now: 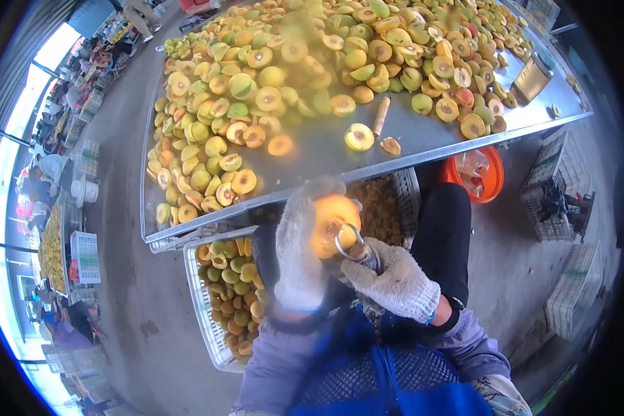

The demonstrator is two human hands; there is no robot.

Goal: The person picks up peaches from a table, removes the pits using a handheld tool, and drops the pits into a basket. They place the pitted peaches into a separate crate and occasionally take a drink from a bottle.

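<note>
My left hand (297, 253), in a pale knitted glove, is closed around a halved peach (328, 211) with its cut face turned toward my other hand. In my right hand (397, 283), gloved too, is a pitting tool (369, 259) with a curved metal loop. The loop lies against the middle of the peach, at the stone. Both hands are over my lap, in front of the metal table (312, 182). On the table near its front lie a cut peach half (359, 137), a wooden stick-like handle (381, 115) and a small peach piece (390, 145).
A large heap of halved peaches (267, 98) covers much of the table. By my left leg stands a white crate (200, 305) of hollowed halves; another crate (408, 201) holds brown pits below the table. An orange bucket (494, 182) and stacked crates (558, 166) stand right. People work far left.
</note>
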